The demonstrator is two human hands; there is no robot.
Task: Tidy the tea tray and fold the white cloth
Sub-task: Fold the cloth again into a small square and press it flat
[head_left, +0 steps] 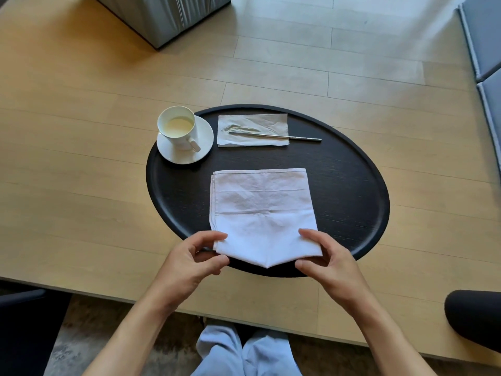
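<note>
Cloth (261,213) (folded) lies on tray (352,185), near corners pinched by hands.

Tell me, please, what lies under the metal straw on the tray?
A creased paper napkin lies under the metal straw; its right end rests over the bare black tray. The tray beneath the napkin is covered.

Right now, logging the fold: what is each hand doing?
Left hand: pinching the near left corner of the white cloth.
Right hand: pinching the cloth's near right corner.
</note>
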